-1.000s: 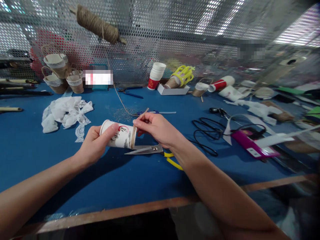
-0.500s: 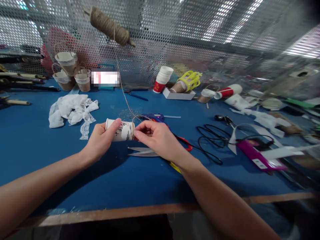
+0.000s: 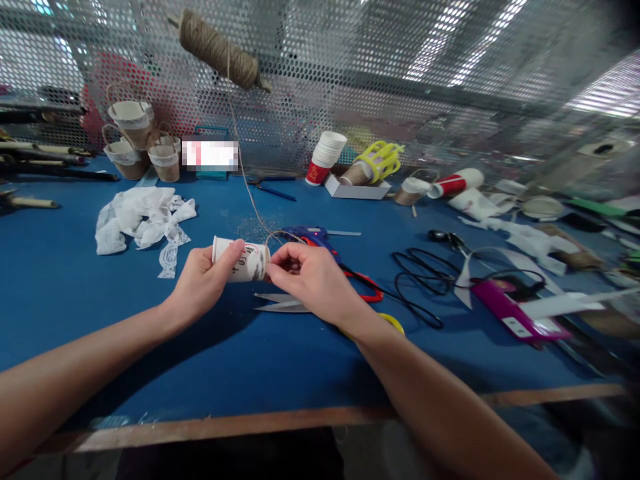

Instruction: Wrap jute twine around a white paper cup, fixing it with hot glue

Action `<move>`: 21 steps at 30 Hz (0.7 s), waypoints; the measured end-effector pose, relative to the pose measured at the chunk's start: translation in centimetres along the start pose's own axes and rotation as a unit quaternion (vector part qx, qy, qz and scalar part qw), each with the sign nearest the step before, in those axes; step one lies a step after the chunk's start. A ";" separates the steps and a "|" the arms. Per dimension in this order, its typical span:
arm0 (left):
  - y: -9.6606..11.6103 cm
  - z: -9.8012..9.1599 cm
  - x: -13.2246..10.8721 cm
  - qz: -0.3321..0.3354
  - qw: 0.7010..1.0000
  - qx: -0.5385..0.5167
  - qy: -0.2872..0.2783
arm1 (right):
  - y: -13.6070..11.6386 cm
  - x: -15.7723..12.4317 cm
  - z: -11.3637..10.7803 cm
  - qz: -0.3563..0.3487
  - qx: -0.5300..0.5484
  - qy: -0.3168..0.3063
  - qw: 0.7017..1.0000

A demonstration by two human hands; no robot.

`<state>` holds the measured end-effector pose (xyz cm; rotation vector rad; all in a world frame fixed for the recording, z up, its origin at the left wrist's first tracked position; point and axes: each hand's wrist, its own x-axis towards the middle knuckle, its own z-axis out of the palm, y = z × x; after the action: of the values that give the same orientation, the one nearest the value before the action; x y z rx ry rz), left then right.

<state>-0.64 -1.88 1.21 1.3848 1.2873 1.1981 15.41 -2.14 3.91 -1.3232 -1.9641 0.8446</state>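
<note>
My left hand [image 3: 207, 280] is wrapped round a white paper cup [image 3: 245, 263] printed with dark characters, which lies on its side in the air above the table. At the cup's right end, my right hand [image 3: 307, 270] pinches with thumb and forefinger at the twine [image 3: 270, 235], close against the cup's end. From there the twine loops back and runs up to a brown spool [image 3: 217, 50] hanging on the mesh. Below the right hand lie scissors [image 3: 283, 304] with red and yellow on the handles. A blue glue gun [image 3: 313, 235] rests just behind that hand.
Twine-wrapped little baskets [image 3: 165, 160] stand at the back left, near white lace [image 3: 143, 220]. Stacked paper cups [image 3: 325, 157] and a white box [image 3: 357, 190] are at the back. Black cable [image 3: 420, 287] and a purple power strip [image 3: 515, 310] lie to the right.
The cup has turned slightly in my left hand, its print shifting a little. My right hand stays at the cup's end, and more of the yellow scissor handle shows.
</note>
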 end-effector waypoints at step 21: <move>0.6 0.0 -0.3 -0.006 1.000 0.021 0.004 | -0.3 0.0 -0.1 0.004 -0.013 -0.003 1.000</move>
<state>-0.54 -2.23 1.75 1.4018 1.3315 1.1752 15.35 -2.21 4.19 -1.3462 -1.9823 0.8308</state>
